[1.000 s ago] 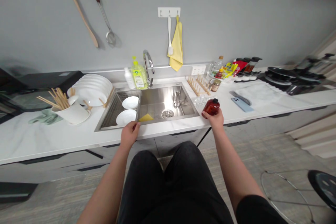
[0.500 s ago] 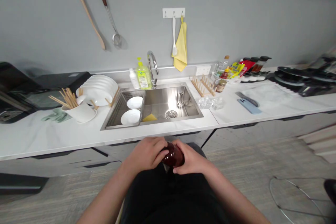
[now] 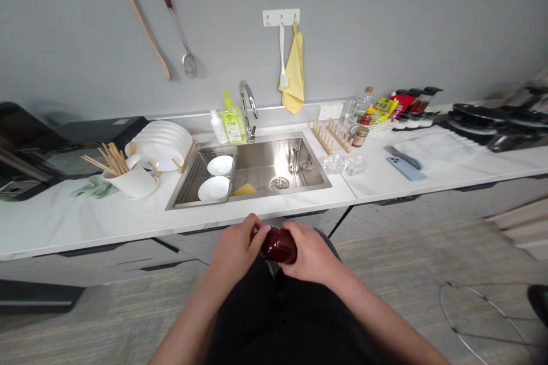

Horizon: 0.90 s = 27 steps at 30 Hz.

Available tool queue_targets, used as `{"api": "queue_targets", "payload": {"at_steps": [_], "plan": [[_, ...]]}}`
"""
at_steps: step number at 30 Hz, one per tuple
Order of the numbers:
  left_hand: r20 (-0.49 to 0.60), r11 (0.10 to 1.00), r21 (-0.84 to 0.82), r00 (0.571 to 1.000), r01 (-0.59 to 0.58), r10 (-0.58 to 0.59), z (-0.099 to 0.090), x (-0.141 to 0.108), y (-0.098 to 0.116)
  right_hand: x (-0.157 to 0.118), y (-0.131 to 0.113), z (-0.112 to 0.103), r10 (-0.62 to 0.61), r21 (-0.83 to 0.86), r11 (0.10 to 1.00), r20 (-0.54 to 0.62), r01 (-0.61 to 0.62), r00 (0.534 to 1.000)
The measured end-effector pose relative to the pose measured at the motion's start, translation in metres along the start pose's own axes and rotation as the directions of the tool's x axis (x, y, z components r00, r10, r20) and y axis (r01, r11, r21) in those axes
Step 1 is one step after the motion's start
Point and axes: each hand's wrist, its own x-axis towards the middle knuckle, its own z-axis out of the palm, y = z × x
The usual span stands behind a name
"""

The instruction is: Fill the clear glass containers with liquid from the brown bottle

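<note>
Dark-red bottle (image 3: 278, 244) clasped two-handed, low over the lap!

And there it is, lying nearly on its side, below the front edge of the white marble-look countertop (image 3: 85, 228) and in front of the stainless sink (image 3: 274, 165), above the dark trousers (image 3: 265, 319). The hands are together and clamped on it: the left hand (image 3: 235, 252) wraps the end toward the sink side, the right hand (image 3: 310, 254) cups the other, and whether a cap sits under those fingers can't be told. A full-palm wrap from both sides is the sound way to hold a smooth bottle steady. The left forearm (image 3: 188, 331) and right forearm (image 3: 377, 319) angle inward from either side, elbows wide, wrists low and relaxed.
</note>
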Motion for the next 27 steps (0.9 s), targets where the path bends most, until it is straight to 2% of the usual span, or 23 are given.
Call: {"api": "queue_targets", "payload": {"at_steps": [2,5,8,11,13,17,19,22,27], "plan": [[-0.031,0.998,0.052,0.998,-0.044,0.046,0.001,0.002,0.000,0.001,-0.001,-0.002,-0.017,-0.002,1.000,-0.012,0.017,1.000],[0.004,0.987,-0.003,0.987,-0.159,0.159,0.002,0.001,-0.003,0.003,-0.004,-0.002,-0.014,0.006,1.000,-0.035,0.014,0.999],[-0.013,0.990,-0.002,0.990,-0.140,0.140,0.003,-0.001,-0.009,0.004,-0.007,-0.001,-0.048,-0.018,0.999,-0.005,0.048,0.999],[-0.037,0.986,0.066,0.987,-0.153,0.156,0.004,-0.003,-0.014,0.006,-0.010,-0.001,-0.060,-0.043,0.997,-0.001,0.060,0.998],[-0.040,0.980,0.095,0.983,-0.177,0.182,0.004,-0.005,-0.015,0.006,-0.011,-0.002,-0.058,-0.057,0.997,-0.007,0.058,0.998],[-0.073,0.980,0.140,0.985,-0.142,0.154,0.003,-0.008,-0.014,0.005,-0.014,-0.002,-0.089,-0.086,0.992,0.031,0.091,0.996],[-0.071,0.975,0.166,0.984,-0.148,0.162,0.004,-0.008,-0.015,0.004,-0.014,-0.002,-0.076,-0.090,0.993,0.012,0.077,0.997],[-0.066,0.972,0.156,0.980,-0.176,0.188,0.005,-0.008,-0.017,0.003,-0.015,-0.001,-0.070,-0.084,0.994,0.002,0.070,0.998],[-0.125,0.975,0.138,0.973,-0.177,0.194,0.009,-0.008,-0.021,0.003,-0.014,-0.001,-0.087,-0.092,0.992,0.017,0.089,0.996]]}}
